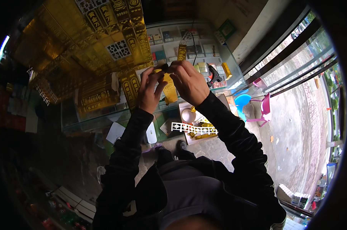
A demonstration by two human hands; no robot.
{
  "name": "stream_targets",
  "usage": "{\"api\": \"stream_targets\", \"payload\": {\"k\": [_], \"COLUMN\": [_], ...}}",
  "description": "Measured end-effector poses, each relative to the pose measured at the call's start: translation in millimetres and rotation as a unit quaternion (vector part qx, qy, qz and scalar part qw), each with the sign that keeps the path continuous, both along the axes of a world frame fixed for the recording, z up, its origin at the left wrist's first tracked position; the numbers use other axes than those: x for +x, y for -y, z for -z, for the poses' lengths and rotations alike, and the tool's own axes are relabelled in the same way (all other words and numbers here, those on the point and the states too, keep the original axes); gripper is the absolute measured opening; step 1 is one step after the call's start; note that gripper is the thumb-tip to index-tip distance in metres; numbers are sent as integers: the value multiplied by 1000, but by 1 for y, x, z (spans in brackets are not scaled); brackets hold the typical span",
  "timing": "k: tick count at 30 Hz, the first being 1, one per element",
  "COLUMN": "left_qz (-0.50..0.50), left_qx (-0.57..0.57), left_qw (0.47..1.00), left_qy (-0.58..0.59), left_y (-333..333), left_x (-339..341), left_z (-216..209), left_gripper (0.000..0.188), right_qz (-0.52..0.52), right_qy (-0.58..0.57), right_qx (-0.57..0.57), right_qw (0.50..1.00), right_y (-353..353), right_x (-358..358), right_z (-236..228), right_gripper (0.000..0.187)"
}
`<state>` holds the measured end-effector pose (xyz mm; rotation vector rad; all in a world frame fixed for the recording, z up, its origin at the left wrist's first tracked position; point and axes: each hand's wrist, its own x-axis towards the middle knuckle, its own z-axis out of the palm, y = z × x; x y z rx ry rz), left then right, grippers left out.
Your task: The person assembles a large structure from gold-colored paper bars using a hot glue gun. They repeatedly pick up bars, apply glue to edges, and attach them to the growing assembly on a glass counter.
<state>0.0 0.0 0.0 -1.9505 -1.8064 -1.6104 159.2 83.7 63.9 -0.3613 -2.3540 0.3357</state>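
Over the glass counter, a gold-coloured folded card piece [169,89] hangs between my two hands. My left hand [149,90] pinches its upper left side, thumb against fingers. At the upper right side, my right hand [189,81] is closed with its fingertips bent inward. A small dark patch shows where the fingertips of both hands meet; what it is I cannot make out. Close to the left hand stand gold printed card blocks [129,87]. A black and red glue gun [214,76] lies to the right of the right hand, beside a small gold block [227,71].
A large stacked gold structure [71,50] fills the far left. The glass display counter [237,73] holds small packets. Below the hands, an open box [183,111] contains a tape roll and gold pieces, with a white lattice strip [194,128] across it. A pink chair [265,109] stands right.
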Motion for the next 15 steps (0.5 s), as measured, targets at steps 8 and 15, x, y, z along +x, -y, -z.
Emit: {"api": "stream_targets", "payload": {"k": [8, 15], "left_qz": [43, 41], "left_qx": [43, 80], "left_qw": [991, 995], "left_qy": [121, -49], "left_y": [-6, -2], "left_x": [6, 14], "left_z": [-17, -22], "left_gripper": [29, 23], "right_qz": [5, -35], "right_qy": [-45, -163], "right_qx": [25, -240], "right_qw": [999, 956], "right_y": [2, -1], "right_x": [-5, 12], "right_z": [4, 6], "right_gripper": [22, 12]}}
